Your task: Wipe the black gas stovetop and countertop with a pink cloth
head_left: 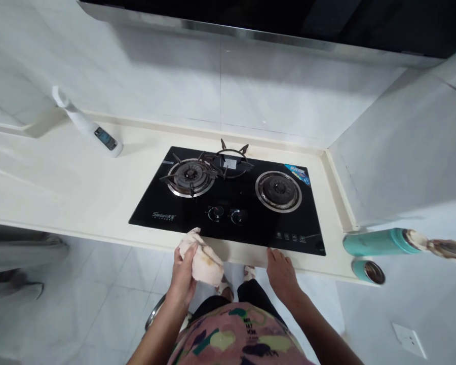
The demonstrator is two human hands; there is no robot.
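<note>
My left hand [184, 268] is closed around a crumpled, stained whitish cloth [205, 263] held at the counter's front edge, just below the black glass gas hob [247, 230]. My right hand [281, 271] rests on the counter edge in front of the hob's right side, fingers stretched flat and holding nothing. The hob has a left burner [190, 176] with its pan support on, a bare right burner [278, 190], and two knobs [228, 214] in the middle. A loose pan support [230, 157] lies at the hob's back.
A white bottle [87, 126] lies on the cream countertop [79, 187] at back left. A teal flask [383, 242] lies on its side at the counter's right end, with its cup [368, 271] beside it. A range hood [289, 25] hangs overhead. White tiled walls enclose the corner.
</note>
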